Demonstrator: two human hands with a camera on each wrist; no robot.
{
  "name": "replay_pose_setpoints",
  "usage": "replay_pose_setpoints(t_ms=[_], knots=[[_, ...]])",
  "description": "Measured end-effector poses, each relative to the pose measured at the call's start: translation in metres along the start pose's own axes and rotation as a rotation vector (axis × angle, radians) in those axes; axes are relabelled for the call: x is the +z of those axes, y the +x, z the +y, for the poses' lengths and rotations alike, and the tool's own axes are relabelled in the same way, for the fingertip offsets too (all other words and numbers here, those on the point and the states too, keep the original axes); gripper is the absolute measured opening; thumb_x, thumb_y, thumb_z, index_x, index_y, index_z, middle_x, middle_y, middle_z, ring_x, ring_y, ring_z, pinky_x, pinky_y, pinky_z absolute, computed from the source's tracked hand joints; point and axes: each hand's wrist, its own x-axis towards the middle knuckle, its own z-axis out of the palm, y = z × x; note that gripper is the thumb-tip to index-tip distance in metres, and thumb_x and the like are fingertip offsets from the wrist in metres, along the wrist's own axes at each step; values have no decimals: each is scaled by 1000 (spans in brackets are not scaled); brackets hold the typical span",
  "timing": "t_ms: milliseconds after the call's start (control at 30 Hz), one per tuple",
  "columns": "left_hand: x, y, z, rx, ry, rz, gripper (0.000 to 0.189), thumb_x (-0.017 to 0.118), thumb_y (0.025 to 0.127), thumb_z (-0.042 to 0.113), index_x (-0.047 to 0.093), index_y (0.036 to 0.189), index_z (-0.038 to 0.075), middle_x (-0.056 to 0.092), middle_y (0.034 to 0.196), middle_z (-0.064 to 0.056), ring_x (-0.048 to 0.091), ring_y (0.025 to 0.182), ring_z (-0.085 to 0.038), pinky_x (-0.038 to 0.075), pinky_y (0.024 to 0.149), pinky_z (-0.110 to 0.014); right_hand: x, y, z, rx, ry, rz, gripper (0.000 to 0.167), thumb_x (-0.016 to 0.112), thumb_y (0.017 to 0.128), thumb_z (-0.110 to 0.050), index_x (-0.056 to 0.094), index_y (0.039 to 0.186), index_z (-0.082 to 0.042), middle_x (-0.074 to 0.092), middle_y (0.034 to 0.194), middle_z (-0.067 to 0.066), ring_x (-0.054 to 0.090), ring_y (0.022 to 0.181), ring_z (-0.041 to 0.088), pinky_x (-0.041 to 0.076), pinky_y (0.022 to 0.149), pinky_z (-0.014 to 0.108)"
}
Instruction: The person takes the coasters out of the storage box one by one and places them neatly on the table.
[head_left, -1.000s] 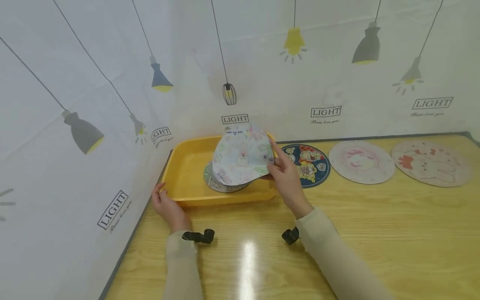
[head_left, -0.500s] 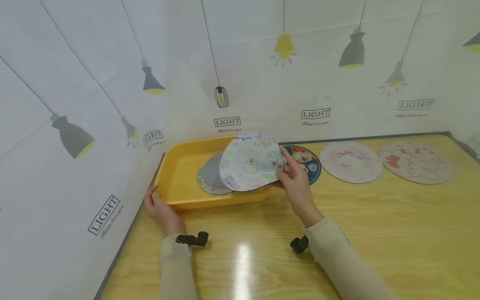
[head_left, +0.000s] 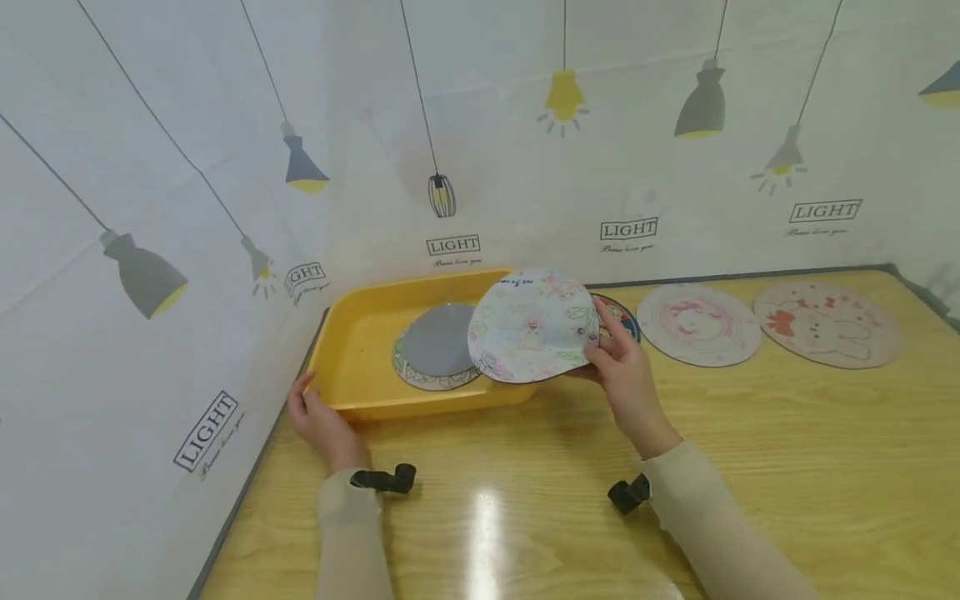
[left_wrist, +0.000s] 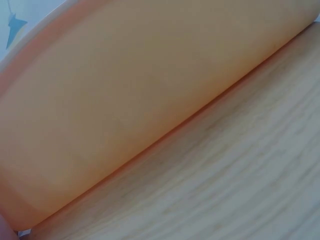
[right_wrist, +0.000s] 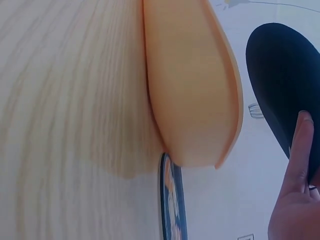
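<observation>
My right hand [head_left: 628, 385] pinches a round mouse pad [head_left: 528, 329] by its right edge, thumb on top. Coloured doodles cover its pale upper face; the right wrist view shows its dark underside [right_wrist: 280, 65]. The pad is held up over the right end of a yellow tray [head_left: 352, 406]. Inside the tray lies a plain grey round pad [head_left: 435, 343], on top of a patterned green one [head_left: 411, 373] that peeks out around its edge. At the tray's front left corner, my left hand [head_left: 324, 425] grips the rim.
Right of the tray, along the wall, lie a dark blue cartoon pad [head_left: 624, 318], partly hidden, a white pad with a pink drawing [head_left: 699, 325] and a pink rabbit pad [head_left: 828, 325]. A white lamp-print sheet [head_left: 510, 150] hangs behind the wooden table [head_left: 540, 500].
My right hand has carried the doodle pad rightward, from above the tray's middle to its right end, uncovering the grey pad. The left hand stays on the tray corner. The head view has shifted slightly.
</observation>
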Motion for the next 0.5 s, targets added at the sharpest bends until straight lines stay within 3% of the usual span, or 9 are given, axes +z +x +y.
replay_pose_setpoints(t_ms=[267,500], knots=[[-2,0,-1,-33,-6,-17,26,39,90,11,57,110,10,46,124,-1,45,112,-21,37,92,-35,-23,-8,-5,35,-29,18,57,41,91,2,27,141,-21,41,130,20,55,98,20,51,71,30],[-1,0,2,-28,-2,-14,28,38,90,9,56,111,8,45,125,-1,43,113,-19,36,94,-35,-41,-12,-8,38,-9,28,56,43,90,1,30,139,-23,53,118,15,57,91,16,51,68,30]])
